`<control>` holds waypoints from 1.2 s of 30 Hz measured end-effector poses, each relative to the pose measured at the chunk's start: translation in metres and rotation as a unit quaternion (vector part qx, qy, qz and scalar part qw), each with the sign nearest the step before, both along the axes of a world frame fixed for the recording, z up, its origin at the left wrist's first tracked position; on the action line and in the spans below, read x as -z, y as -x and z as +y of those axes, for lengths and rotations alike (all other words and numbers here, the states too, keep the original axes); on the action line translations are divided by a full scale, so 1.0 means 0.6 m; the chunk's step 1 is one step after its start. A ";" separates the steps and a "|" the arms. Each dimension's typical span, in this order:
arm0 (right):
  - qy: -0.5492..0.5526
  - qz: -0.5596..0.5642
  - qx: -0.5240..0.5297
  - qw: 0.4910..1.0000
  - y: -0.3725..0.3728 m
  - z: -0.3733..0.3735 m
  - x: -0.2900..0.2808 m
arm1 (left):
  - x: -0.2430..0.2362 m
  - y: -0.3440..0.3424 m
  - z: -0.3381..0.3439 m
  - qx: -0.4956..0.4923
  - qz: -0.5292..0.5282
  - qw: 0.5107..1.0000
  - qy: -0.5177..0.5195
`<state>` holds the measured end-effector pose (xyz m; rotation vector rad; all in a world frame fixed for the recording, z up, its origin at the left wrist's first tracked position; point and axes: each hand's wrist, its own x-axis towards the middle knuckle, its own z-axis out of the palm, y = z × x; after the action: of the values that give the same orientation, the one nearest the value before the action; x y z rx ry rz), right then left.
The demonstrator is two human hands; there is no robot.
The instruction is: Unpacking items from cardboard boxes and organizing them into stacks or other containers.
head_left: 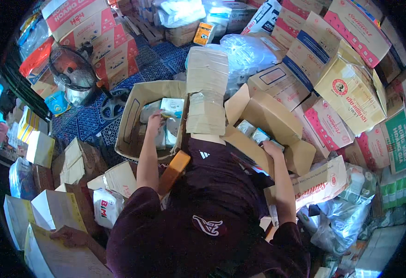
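My left hand (155, 122) is inside an open cardboard box (125, 132) on the left. Its fingers look stretched out beside white packs (172, 105) with coloured prints, and I see nothing gripped in them. On the right, my right hand (272, 148) reaches into a second open cardboard box (279, 114). Its fingers close on the edge of a white and blue pack (260, 135); another white pack (245, 128) lies beside it. A tall cardboard flap (207, 74) with tape across it stands between the two boxes.
Another person's hand (71, 236) rests on a white box (50, 252) at lower left. A fan (72, 69) stands at the far left, before stacked cartons (102, 44). Piled cartons (351, 92) fill the right. A clear plastic bundle (247, 55) lies behind. An orange box (174, 171) is by my left forearm.
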<state>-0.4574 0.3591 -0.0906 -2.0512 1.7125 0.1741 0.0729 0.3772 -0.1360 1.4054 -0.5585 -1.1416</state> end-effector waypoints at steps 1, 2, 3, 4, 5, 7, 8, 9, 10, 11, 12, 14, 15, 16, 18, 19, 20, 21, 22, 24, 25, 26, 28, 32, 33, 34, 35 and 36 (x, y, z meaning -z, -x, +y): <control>-0.006 -0.013 0.007 1.000 -0.002 0.003 -0.006 | -0.003 0.001 0.002 0.037 0.012 0.999 0.017; -0.012 -0.015 0.026 0.999 -0.005 0.005 -0.012 | -0.006 0.002 0.003 0.029 0.006 0.999 0.033; -0.013 -0.025 0.014 1.000 -0.007 0.005 -0.016 | -0.009 0.002 0.003 0.034 0.031 0.998 0.036; -0.021 -0.006 0.003 1.000 -0.009 0.006 -0.020 | -0.012 0.003 0.003 0.045 0.057 0.997 0.031; -0.029 0.012 -0.008 0.999 -0.010 0.006 -0.022 | -0.013 0.003 0.003 0.040 0.055 0.997 0.037; -0.030 0.008 -0.004 0.999 -0.011 0.005 -0.025 | -0.013 0.001 0.001 0.005 0.112 0.993 0.025; -0.031 0.004 -0.002 1.000 -0.011 0.004 -0.025 | -0.011 0.000 0.000 -0.003 0.105 0.994 0.033; -0.032 0.004 -0.002 0.999 -0.011 0.004 -0.025 | -0.008 -0.002 -0.001 -0.037 0.141 0.989 0.030; -0.028 0.012 -0.016 0.999 -0.011 0.003 -0.025 | -0.005 -0.004 -0.002 -0.060 0.175 0.982 0.029; -0.025 0.020 -0.031 0.999 -0.010 0.003 -0.025 | -0.001 -0.006 -0.002 -0.072 0.177 0.981 0.027; -0.025 0.020 -0.032 0.999 -0.010 0.003 -0.025 | 0.002 -0.008 -0.002 -0.078 0.174 0.981 0.033; -0.036 -0.004 -0.024 0.999 -0.010 0.003 -0.023 | 0.005 -0.011 -0.001 -0.084 0.172 0.981 0.039; -0.036 -0.004 -0.025 0.999 -0.009 0.003 -0.021 | 0.004 -0.010 0.000 -0.084 0.159 0.983 0.028; -0.033 -0.003 -0.025 0.999 -0.009 0.003 -0.019 | 0.001 -0.009 0.000 -0.080 0.150 0.985 0.000; -0.030 -0.002 -0.026 0.999 -0.007 0.002 -0.012 | -0.008 -0.004 0.002 -0.076 0.149 0.985 0.028; -0.015 -0.007 -0.019 1.000 -0.006 0.001 -0.008 | -0.012 0.000 0.003 -0.072 0.149 0.986 0.019; -0.001 -0.011 -0.012 1.000 -0.004 0.000 -0.003 | -0.015 0.004 0.004 -0.068 0.151 0.985 0.039; -0.001 -0.011 -0.012 1.000 -0.003 -0.002 0.001 | -0.017 0.007 0.005 -0.077 0.095 0.992 -0.024; -0.004 -0.003 -0.019 1.000 -0.002 -0.005 0.006 | -0.016 0.009 0.005 -0.068 0.037 0.994 -0.073; -0.006 0.006 -0.026 1.000 0.001 -0.009 0.013 | -0.009 0.008 0.005 -0.062 0.015 0.996 -0.056; -0.010 -0.001 -0.035 0.999 0.002 -0.010 0.014 | -0.003 0.006 0.005 -0.030 -0.010 0.999 -0.023; -0.009 0.006 -0.031 0.999 0.002 -0.011 0.015 | 0.003 0.003 0.002 -0.039 -0.009 0.999 -0.025; -0.025 0.021 -0.054 0.998 0.003 -0.011 0.013 | 0.015 -0.003 -0.004 -0.017 0.031 0.999 -0.035; 0.000 0.025 -0.067 0.997 0.004 -0.010 0.010 | 0.019 -0.006 -0.012 0.013 -0.261 0.965 -0.031; 0.004 0.024 -0.065 0.998 0.004 -0.013 0.011 | 0.016 -0.004 -0.010 -0.029 -0.242 0.964 -0.110; 0.006 0.009 -0.055 0.998 0.005 -0.013 0.014 | 0.012 -0.004 -0.010 -0.044 -0.248 0.962 -0.102; 0.004 -0.005 -0.046 0.999 0.007 -0.013 0.019 | 0.007 -0.004 -0.007 -0.038 -0.359 0.928 -0.087; 0.000 -0.005 -0.047 0.999 0.009 -0.015 0.025 | 0.002 -0.006 -0.004 -0.017 -0.462 0.883 -0.081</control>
<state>-0.4625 0.3502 -0.1058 -2.1307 1.6112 0.1939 0.0763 0.3750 -0.1370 2.0812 -1.1095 -0.4185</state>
